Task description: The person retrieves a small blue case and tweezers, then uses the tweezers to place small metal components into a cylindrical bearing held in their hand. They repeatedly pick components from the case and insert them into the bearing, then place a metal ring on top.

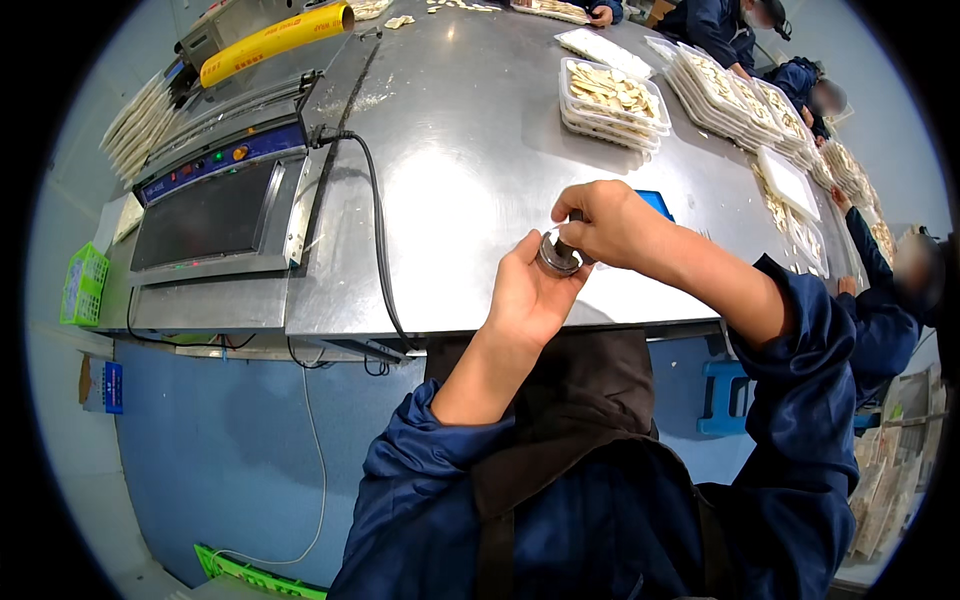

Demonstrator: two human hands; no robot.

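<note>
Over the near edge of the steel table, my left hand (533, 293) is curled around a small round grey piece (558, 254) with a shiny rim; its exact kind is not clear. My right hand (612, 226) comes in from the right, its fingers bent down onto the top of the same piece. A dark bit shows between the right thumb and fingers, too small to name. Partly hidden behind my right wrist, a flat blue thing (656, 204) lies on the table.
A sealing machine (215, 215) with a black cable (378, 220) stands left, a yellow roll (275, 45) above it. Stacked clear trays of pale slices (612, 95) sit beyond my hands, more stacks (735, 95) at right. Co-workers line the far and right sides. A blue stool (722, 398) stands below.
</note>
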